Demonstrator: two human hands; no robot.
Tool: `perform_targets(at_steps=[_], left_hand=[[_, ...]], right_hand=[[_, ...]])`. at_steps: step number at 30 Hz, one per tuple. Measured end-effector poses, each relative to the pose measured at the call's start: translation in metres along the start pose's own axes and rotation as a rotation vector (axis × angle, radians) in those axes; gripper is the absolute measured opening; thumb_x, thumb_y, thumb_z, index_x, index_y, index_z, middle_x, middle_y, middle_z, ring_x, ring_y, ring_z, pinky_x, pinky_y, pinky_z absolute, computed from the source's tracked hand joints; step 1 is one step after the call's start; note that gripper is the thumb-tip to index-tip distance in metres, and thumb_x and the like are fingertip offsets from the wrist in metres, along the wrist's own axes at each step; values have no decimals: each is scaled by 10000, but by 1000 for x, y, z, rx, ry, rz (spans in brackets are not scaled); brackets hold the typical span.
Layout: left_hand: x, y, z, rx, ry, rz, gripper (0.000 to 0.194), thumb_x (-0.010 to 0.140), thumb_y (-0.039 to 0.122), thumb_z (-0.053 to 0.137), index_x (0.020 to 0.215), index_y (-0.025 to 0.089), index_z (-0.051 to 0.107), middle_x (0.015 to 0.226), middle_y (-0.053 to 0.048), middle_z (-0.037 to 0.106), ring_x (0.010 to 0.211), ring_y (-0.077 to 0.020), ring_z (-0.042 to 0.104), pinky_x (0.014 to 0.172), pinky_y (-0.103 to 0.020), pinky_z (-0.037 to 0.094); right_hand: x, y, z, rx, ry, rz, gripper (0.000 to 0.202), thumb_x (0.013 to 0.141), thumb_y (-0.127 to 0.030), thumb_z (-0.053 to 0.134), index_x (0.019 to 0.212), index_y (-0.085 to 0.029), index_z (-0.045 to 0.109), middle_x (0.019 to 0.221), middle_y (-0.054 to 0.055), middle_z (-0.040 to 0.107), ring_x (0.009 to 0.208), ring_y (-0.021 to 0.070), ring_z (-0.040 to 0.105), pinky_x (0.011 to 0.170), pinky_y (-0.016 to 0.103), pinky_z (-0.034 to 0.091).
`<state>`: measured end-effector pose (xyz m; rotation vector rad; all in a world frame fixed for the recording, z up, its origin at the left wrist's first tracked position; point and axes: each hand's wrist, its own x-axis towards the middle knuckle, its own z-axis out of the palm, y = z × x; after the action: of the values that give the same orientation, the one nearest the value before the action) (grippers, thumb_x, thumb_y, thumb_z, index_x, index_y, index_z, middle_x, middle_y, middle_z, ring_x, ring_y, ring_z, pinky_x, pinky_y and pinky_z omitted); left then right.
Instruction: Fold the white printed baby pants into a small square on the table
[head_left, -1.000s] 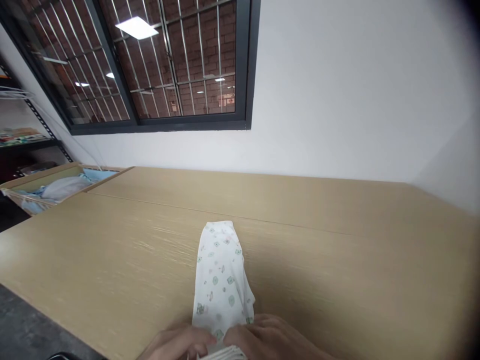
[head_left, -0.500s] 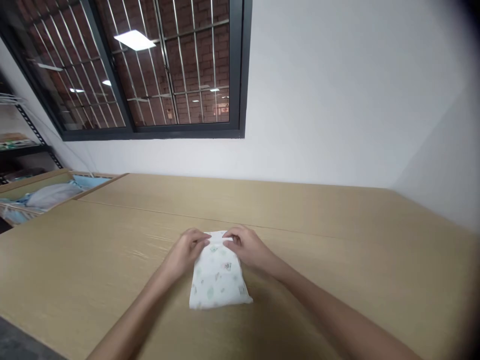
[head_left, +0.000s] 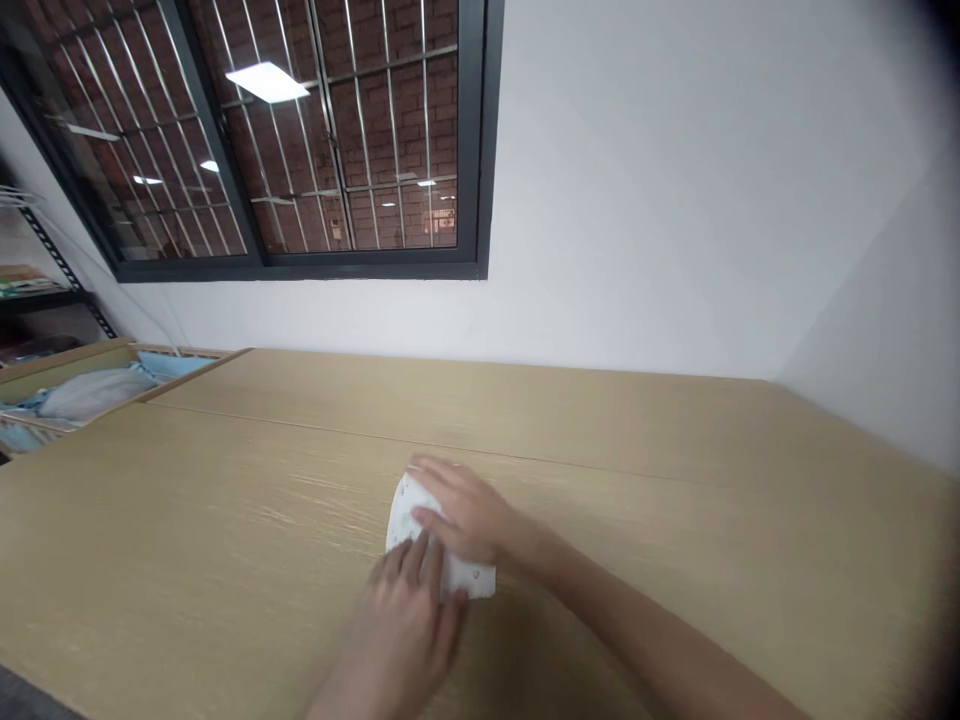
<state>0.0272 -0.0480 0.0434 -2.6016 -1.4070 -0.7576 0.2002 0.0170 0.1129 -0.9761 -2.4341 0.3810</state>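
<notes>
A white cloth item [head_left: 472,577] with small green and grey prints lies on the yellowish tabletop, partly covered by both hands. My right hand [head_left: 465,510] rests across its upper right part, fingers stretched toward the top left edge and thumb apart. Lower down, my left hand [head_left: 409,600] lies over the cloth's lower left part, its fingers spread and slightly blurred. The fingertips of the left hand are close to the right thumb. Much of the cloth's middle is hidden under the hands.
The wide wooden table [head_left: 225,490] has a thin seam across it. At the far left a wooden bin [head_left: 120,346] holds pale blue and whitish fabric [head_left: 97,392]. Behind are a white wall, a barred window [head_left: 337,265] and a shelf [head_left: 45,302].
Both hands have left their pinch on the cloth's top edge. The left moved down onto the lower part, and the right spread over the upper part. Less of the cloth shows, and it looks narrower.
</notes>
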Motion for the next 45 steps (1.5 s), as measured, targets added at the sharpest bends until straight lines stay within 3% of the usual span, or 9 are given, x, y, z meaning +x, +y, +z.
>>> perform_targets(at_steps=[4, 9, 18, 25, 28, 33, 36, 41, 45], left_hand=[[-66, 8, 52, 277, 161, 120, 434, 817, 465, 649, 1154, 202, 722, 1047, -185, 735, 976, -430, 681, 741, -579, 584], [-90, -2, 93, 323, 198, 55, 442, 790, 471, 687, 1147, 215, 741, 1012, -182, 755, 940, -428, 703, 776, -608, 577], [-72, 4, 63, 424, 248, 74, 680, 844, 514, 642, 1356, 72, 569, 1308, -295, 632, 1122, -423, 678, 847, -514, 594], [-65, 15, 58, 368, 307, -12, 593, 869, 530, 592, 1303, 127, 601, 1274, -260, 666, 1103, -388, 695, 834, -511, 601], [-62, 12, 55, 375, 320, -5, 438, 893, 391, 573, 1259, 159, 631, 1242, -223, 695, 1075, -357, 710, 814, -489, 602], [-54, -17, 32, 288, 207, 136, 406, 852, 112, 480, 1216, 196, 639, 1175, -126, 743, 978, -271, 739, 775, -402, 606], [-44, -34, 7, 143, 58, 196, 409, 872, 74, 451, 1232, 185, 610, 1133, -100, 751, 930, -237, 730, 808, -393, 605], [-24, -46, -18, -22, -63, 220, 299, 964, 101, 410, 1136, 190, 638, 1226, -101, 703, 1128, -262, 668, 962, -459, 555], [-5, -51, -29, -301, -205, 29, 316, 1032, 258, 379, 1270, 211, 582, 1272, -106, 678, 1195, -233, 630, 1040, -425, 506]], right_hand=[[-22, -34, 23, 165, -255, -323, 571, 1046, -442, 442, 1556, -193, 384, 1606, 114, 392, 1520, 222, 274, 1246, 375, 216], [-29, -24, 49, 215, -367, -363, 521, 1064, -402, 424, 1541, -194, 412, 1575, 97, 447, 1525, 197, 259, 1252, 363, 201], [18, 61, 56, -83, -291, -225, 583, 1074, -484, 341, 1583, -199, 339, 1654, 103, 271, 1543, 248, 202, 1264, 468, 145], [43, 100, 47, -180, -232, -168, 619, 1079, -497, 270, 1608, -174, 265, 1679, 76, 177, 1562, 218, 108, 1277, 440, 58], [45, 109, 45, -177, -193, -128, 601, 1081, -457, 259, 1607, -167, 266, 1678, 80, 190, 1560, 211, 119, 1278, 426, 84], [26, 96, 26, -209, -54, -41, 603, 1068, -428, 286, 1589, -124, 288, 1666, 145, 238, 1550, 265, 160, 1253, 487, 147], [-2, 68, 9, -198, 25, -6, 518, 1057, -416, 340, 1487, -150, 452, 1558, 173, 427, 1422, 301, 372, 1168, 504, 280], [-52, 25, -2, -91, -146, -96, 435, 952, -549, 539, 1169, -188, 651, 1053, 98, 659, 987, 255, 570, 946, 436, 419], [-73, 14, 4, -54, -197, -71, 409, 868, -476, 657, 1157, -186, 636, 1107, 101, 649, 1023, 271, 572, 938, 424, 429]])
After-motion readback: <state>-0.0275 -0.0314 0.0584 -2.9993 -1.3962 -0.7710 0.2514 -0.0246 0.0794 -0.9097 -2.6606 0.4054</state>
